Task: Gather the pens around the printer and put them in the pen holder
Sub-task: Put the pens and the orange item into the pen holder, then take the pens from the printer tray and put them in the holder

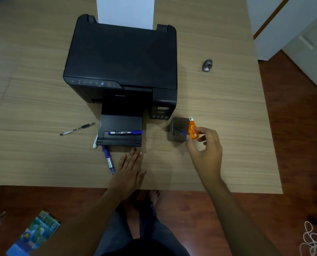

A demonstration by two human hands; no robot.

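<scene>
Desk [228, 93]: pale wood-grain top; its near edge runs across the lower middle of the view, its right edge slants up to the far right corner.
Printer [120, 58]: black, in the middle of the desk towards the far edge, white paper [125, 11] standing in its rear feed, output tray [120, 124] folded out towards the near edge.
Pen holder [178, 131]: grey, square, just beside the printer's front right corner; something blue shows inside it.
Right hand [205, 150]: fingers pinched on an orange object [192, 131] with a white tip, held over the holder's right rim; whether it touches the rim I cannot tell.
Left hand [130, 169]: empty, fingers together and laid flat on the desk near the near edge, fingertips just short of the tray.
Blue marker [125, 133]: lying crosswise on the tray.
Blue pen [108, 159]: on the desk, one end under the tray's left corner, just left of the left hand.
White pen [95, 143]: mostly hidden along the tray's left side.
Black pen [77, 128]: clear-barrelled, on the desk left of the tray, apart from it.
Small grey object [207, 65]: on the desk well to the right of the printer, towards the right edge.
</scene>
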